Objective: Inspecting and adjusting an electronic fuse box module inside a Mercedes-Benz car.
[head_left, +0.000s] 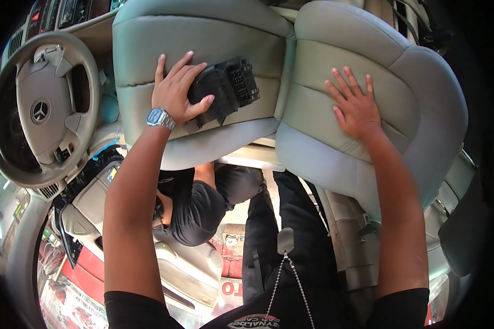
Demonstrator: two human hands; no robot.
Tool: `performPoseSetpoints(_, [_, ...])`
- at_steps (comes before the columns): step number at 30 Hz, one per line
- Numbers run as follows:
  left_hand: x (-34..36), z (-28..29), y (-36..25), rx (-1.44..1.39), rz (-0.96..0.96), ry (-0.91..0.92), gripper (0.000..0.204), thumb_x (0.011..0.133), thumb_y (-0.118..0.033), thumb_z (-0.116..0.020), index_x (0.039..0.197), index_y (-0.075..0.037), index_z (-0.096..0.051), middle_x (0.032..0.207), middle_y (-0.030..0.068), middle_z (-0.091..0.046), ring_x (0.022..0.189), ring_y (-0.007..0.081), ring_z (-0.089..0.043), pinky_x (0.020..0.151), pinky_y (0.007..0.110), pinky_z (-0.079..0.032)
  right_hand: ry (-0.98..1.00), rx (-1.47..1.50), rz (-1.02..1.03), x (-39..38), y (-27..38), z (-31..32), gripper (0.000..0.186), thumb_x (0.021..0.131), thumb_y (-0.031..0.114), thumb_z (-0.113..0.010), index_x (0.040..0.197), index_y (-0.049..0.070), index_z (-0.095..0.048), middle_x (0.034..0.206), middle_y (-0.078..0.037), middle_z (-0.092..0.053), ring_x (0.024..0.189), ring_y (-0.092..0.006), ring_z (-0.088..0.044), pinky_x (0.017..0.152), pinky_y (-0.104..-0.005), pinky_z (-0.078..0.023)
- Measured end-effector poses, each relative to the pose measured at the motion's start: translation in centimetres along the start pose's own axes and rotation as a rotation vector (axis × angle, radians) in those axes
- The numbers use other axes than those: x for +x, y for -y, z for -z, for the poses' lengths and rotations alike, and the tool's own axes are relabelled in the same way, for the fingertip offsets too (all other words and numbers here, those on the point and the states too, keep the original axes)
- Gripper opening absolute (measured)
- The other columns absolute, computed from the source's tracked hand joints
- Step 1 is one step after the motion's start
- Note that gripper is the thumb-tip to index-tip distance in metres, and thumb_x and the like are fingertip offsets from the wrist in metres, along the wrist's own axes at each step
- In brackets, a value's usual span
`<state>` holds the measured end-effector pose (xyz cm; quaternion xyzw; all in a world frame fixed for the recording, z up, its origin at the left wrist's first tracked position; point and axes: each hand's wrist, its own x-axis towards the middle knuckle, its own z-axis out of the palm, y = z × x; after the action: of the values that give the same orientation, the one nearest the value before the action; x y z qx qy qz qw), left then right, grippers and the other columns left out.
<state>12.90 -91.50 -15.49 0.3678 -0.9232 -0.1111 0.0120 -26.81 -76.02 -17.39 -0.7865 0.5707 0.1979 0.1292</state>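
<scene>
My left hand (175, 90), with a silver watch (160, 118) on the wrist, lies with fingers spread on the beige seat cushion (164, 35). Its thumb reaches over the near edge of a black plastic module (217, 90), which rests on the cushion with a row of connector sockets facing right. Whether the thumb presses on it I cannot tell. Flat against the seat backrest (392, 88) on the right is my right hand (358, 109), its fingers stretched apart and nothing in them.
At the left stands a steering wheel (85, 82). Below the cushion a person in a black shirt (195, 214) crouches beside the open door panel (186, 274), close to my legs (307, 236). A chain with a metal tag (285, 241) hangs in front of me.
</scene>
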Motion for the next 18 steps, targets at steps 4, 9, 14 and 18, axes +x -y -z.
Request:
performPoseSetpoints(4, [-0.1, 0.4, -0.6, -0.038, 0.025, 0.030, 0.062, 0.070, -0.052, -0.066, 0.118, -0.013, -0.060, 0.112, 0.0090, -0.064, 0.120, 0.0245, -0.053, 0.112, 0.048, -0.022, -0.017, -0.050, -0.005, 0.3, 0.6, 0.0, 0.063, 0.090, 0.032, -0.049, 0.148, 0.024, -0.028, 0.159, 0.000, -0.010, 0.147, -0.0239, -0.005, 0.113, -0.0614, -0.006])
performPoseSetpoints(9, [-1.0, -1.0, -5.4, -0.307, 0.186, 0.029, 0.067, 0.065, -0.052, -0.069, 0.115, -0.010, -0.058, 0.104, 0.0145, -0.063, 0.092, 0.0356, -0.063, 0.082, 0.044, -0.051, 0.082, -0.177, -0.057, 0.3, 1.5, 0.8, 0.066, 0.090, 0.029, -0.050, 0.150, 0.025, -0.023, 0.159, 0.001, -0.011, 0.147, -0.0228, -0.006, 0.114, -0.0595, -0.010])
performPoseSetpoints(14, [-4.3, -1.1, -11.7, -0.413, 0.563, 0.125, 0.067, 0.063, -0.048, -0.067, 0.108, 0.000, -0.056, 0.105, 0.0237, -0.059, 0.087, 0.0363, -0.064, 0.076, 0.044, -0.053, 0.028, -0.380, -0.029, 0.2, 1.2, -0.2, 0.065, 0.092, 0.022, -0.047, 0.151, 0.026, -0.021, 0.159, 0.002, -0.012, 0.147, -0.0226, -0.010, 0.114, -0.0592, -0.011])
performPoseSetpoints(18, [-7.6, 2.1, -19.4, -0.744, 0.730, -0.084, 0.066, 0.064, -0.039, -0.070, 0.109, 0.005, -0.049, 0.093, 0.0239, -0.059, 0.081, 0.0389, -0.063, 0.069, 0.046, -0.052, -0.222, -0.418, 0.113, 0.6, -1.7, -4.3, 0.064, 0.092, 0.026, -0.047, 0.151, 0.027, -0.023, 0.159, 0.004, -0.015, 0.146, -0.0228, -0.012, 0.113, -0.0601, -0.013])
